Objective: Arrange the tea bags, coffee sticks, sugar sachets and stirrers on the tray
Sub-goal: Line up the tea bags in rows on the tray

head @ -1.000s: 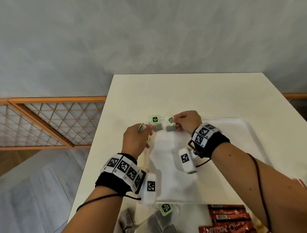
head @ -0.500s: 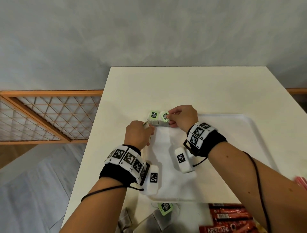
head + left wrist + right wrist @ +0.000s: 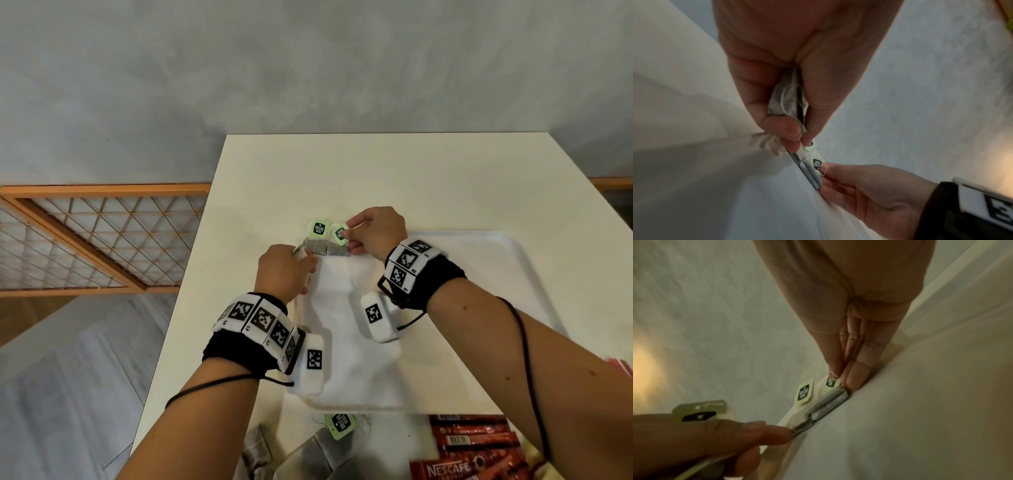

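Two grey tea bags with green tags lie side by side at the far left corner of the white tray (image 3: 479,301). My right hand (image 3: 352,237) pinches the string and tag (image 3: 340,234) of the right tea bag (image 3: 338,250), its fingertips (image 3: 854,378) down on the tray. My left hand (image 3: 308,256) grips a spare tea bag (image 3: 785,100) in its curled fingers, its green tag (image 3: 698,412) sticking out. One left fingertip (image 3: 774,433) touches the end of the left tea bag (image 3: 315,245), whose tag (image 3: 318,229) lies flat.
More grey tea bags (image 3: 318,452), one with a green tag (image 3: 339,425), lie on the cream table (image 3: 376,171) in front of the tray. Red Nescafe coffee sticks (image 3: 472,445) lie at the near right. A wooden lattice gate (image 3: 85,240) stands left of the table's edge.
My right hand slid its tea bag left until it sits against the first one. My left hand moved forward and now touches the left tea bag.
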`<state>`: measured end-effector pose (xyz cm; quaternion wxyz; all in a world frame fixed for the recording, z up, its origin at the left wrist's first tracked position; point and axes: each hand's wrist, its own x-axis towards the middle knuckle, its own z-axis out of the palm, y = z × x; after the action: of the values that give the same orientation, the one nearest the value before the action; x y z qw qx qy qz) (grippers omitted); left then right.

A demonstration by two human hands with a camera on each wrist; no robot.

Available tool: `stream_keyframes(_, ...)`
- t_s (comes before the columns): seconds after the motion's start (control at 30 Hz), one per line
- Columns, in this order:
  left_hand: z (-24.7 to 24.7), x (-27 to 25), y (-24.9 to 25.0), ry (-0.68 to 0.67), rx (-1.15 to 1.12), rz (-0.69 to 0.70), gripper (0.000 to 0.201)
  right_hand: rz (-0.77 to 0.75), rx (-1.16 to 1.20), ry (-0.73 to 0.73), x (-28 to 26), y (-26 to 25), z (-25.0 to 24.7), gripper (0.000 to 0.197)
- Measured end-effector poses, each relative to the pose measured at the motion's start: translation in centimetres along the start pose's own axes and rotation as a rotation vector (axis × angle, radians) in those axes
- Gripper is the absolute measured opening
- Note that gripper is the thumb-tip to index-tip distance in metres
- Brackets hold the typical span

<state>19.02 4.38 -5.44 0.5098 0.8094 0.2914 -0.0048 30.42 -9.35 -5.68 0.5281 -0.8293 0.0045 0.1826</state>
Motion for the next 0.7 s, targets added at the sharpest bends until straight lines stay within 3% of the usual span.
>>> stream_keyframes(0.2,-0.2,-1.0,0.3,-0.044,-0.15,0.015,0.017,-0.098,-0.122,0.047,-0.2,0.0,-0.4,0.028)
stream_keyframes(0.3,-0.3,-2.1,1.2,-0.181,-0.6,-0.106,0.024,-0.234,-0.227,0.078,-1.6,-0.9,-1.4,0.026)
stream_keyframes(0.4,-0.3,-2.8,2.1,-0.286,-0.979,-0.285,0.036,-0.376,-0.113,-0.148,-5.3,-2.2,-2.4,0.022)
stream_keyframes(0.5,-0.1,-3.7,3.1,-0.373,-1.047,-0.332,0.044,-0.487,-0.203,-0.379,-8.6,-2.6,-3.1,0.036)
stream_keyframes(0.7,0.5,-5.1,3.7,-0.468,-1.032,-0.316,0.048,-0.462,-0.336,-0.265,-9.1,-1.5,-3.8,0.045)
